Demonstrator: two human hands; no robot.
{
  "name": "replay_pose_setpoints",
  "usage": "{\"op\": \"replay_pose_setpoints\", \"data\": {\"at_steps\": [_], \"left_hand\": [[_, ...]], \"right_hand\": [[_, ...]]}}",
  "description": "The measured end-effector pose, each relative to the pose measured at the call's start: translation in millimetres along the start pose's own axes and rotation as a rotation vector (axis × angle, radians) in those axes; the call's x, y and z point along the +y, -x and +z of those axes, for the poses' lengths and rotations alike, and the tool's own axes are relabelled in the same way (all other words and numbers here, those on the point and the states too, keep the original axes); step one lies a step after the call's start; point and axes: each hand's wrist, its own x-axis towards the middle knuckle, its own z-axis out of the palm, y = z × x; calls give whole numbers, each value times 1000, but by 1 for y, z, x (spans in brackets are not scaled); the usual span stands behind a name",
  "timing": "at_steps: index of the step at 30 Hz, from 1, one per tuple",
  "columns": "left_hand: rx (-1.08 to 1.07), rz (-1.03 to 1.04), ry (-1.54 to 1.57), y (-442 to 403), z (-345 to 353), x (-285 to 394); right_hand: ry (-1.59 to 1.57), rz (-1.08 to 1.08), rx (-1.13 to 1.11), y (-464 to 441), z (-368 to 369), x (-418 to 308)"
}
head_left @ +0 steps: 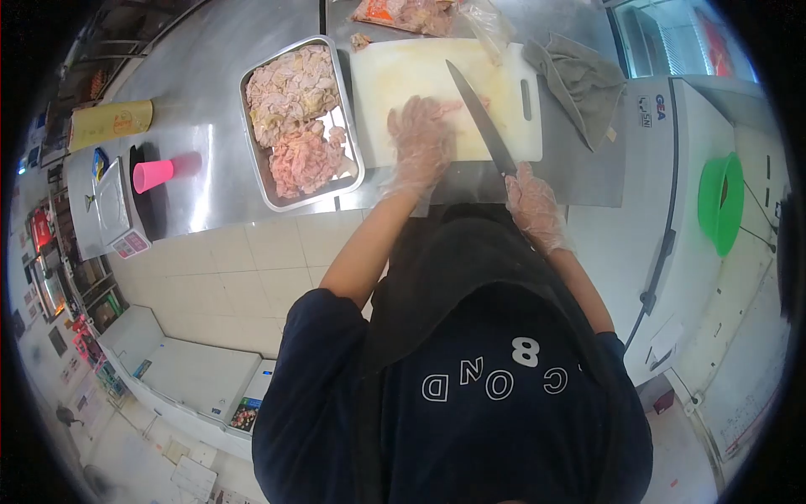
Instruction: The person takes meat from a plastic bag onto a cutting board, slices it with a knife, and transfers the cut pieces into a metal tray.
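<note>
A long kitchen knife (480, 116) slants over the white cutting board (382, 71), tip toward the far side. Its handle is in my right hand (535, 206), in a clear plastic glove, at the board's near right corner. My left hand (418, 139), gloved the same way, rests on the board with its fingers bent down over a strip of raw chicken (452, 106). Most of that strip is hidden under the hand. Left of the board stands a metal tray (359, 160) holding pale chicken skin (294, 88) and pinker chicken pieces (306, 160).
A grey cloth (579, 84) lies at the board's right edge. Behind the board is a plastic bag of raw meat (407, 14). A pink cup (153, 175), a scale (117, 210) and a yellow roll (111, 124) stand at left. A white freezer (625, 168) adjoins the steel table.
</note>
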Motion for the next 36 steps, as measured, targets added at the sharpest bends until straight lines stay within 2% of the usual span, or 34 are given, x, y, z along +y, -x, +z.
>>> {"op": "replay_pose_setpoints", "data": {"at_steps": [4,6,10,12,13,16,18,20,22,23,25,29,34,36], "left_hand": [[-14,-86,-118,8,-36,-4],[-1,-225,-59,9,-40,-10],[-88,-192,36,-21,-14,-5],[46,-326,-109,-31,18,1],[119,-323,-102,-32,26,3],[139,-294,-26,-28,33,0],[91,-303,-44,-29,37,-2],[38,-304,-59,-26,40,-4],[61,-202,-73,-22,39,-6],[71,-196,-76,-22,38,-5],[150,-234,55,-16,31,-1],[226,-340,20,-1,0,21],[-61,-275,-28,-3,15,12],[-35,-256,65,-9,18,7]], "right_hand": [[13,26,-61,4,1,0],[11,5,-94,4,2,-6],[51,-1,-200,-8,10,-17],[49,16,-230,-9,11,-24],[41,42,-257,-10,11,-28],[68,90,-299,-28,13,-46],[32,98,-262,-49,18,-65],[-61,-8,-182,-86,35,-66],[-22,-156,-72,-107,38,-71],[-23,-161,-61,-108,36,-71],[-33,-122,-90,-110,37,-76],[23,-57,-196,-57,22,-45],[103,35,-183,-17,27,2],[76,47,-47,-13,34,15]]}}
